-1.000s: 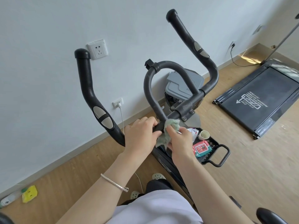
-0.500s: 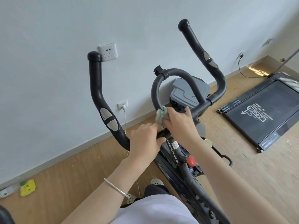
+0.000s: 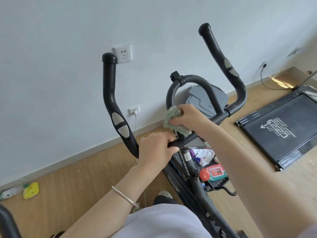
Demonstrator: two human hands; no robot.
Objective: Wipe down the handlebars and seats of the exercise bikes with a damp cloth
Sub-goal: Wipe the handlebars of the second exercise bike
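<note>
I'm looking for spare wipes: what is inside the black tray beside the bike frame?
In the black tray lie a red-and-green wipes pack and white and purple packets. The right forearm and the bike frame cover the tray's other parts, so anything there is hidden.

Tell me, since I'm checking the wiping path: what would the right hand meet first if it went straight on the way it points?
Probably the cloth held by the right hand, then the centre loop bar.

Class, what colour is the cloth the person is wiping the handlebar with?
Pale green cloth, gripped by the right hand; seen in the head view, the only one.
</note>
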